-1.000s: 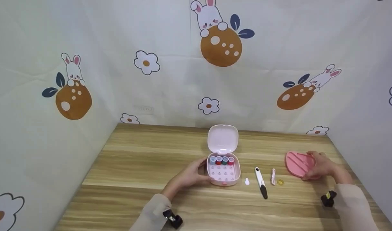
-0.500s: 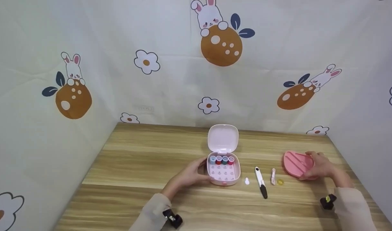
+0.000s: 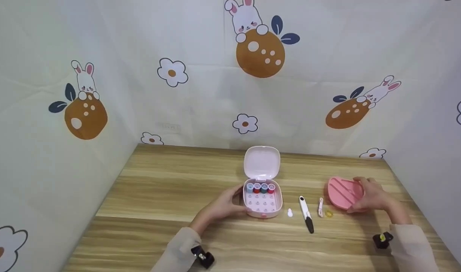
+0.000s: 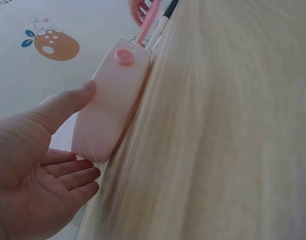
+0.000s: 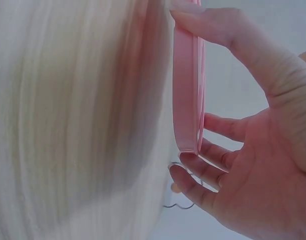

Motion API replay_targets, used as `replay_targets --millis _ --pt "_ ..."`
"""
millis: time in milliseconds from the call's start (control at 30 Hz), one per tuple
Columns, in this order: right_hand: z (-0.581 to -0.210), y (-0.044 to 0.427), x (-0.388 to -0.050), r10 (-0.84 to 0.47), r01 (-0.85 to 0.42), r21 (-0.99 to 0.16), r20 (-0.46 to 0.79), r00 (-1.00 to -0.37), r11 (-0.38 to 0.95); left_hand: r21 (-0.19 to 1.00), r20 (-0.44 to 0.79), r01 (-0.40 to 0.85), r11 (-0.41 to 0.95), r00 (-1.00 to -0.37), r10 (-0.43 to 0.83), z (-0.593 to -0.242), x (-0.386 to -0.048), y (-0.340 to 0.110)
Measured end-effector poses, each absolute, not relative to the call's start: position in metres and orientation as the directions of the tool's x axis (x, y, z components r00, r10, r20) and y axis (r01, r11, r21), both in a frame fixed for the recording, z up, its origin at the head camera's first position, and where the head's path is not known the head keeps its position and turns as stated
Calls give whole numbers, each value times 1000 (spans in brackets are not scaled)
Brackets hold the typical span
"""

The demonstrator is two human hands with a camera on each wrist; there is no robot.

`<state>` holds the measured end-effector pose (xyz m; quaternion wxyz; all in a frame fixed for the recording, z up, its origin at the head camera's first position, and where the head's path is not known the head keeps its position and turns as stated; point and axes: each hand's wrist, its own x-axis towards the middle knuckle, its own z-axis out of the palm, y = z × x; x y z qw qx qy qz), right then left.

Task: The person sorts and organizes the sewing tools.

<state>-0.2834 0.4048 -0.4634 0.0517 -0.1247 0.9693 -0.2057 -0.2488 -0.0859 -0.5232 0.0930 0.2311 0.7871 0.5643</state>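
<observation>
A pale pink sewing box [image 3: 264, 211] stands with its lid [image 3: 262, 163] raised. Several thread spools [image 3: 257, 188] fill its back row, in front of rows of small pegs. My left hand [image 3: 224, 206] holds the box's left side, its thumb on the front wall [image 4: 113, 100] in the left wrist view. Over the table at the right, my right hand [image 3: 373, 196] grips a pink slotted tray [image 3: 341, 194] by its right side. In the right wrist view the tray's edge [image 5: 185, 90] is just off the tabletop, with a shadow under it.
Between box and tray lie a small white tag-like piece [image 3: 290, 212], white thread snips with a dark end [image 3: 306, 214], a folded pale tape [image 3: 320, 207] and a small yellow ring-shaped item [image 3: 329, 214]. Patterned cloth walls [image 3: 200, 105] enclose the wooden table [image 3: 166, 181].
My right hand has carried the pink tray leftward, closer to the yellow item and the box. The left hand and the box have stayed in place.
</observation>
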Motion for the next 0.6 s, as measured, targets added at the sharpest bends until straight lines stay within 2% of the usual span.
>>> replay_targets --millis 600 --pt "-463 379 -275 -315 -308 -418 53 -948 855 936 99 242 254 -876 472 -522 -249 -85"
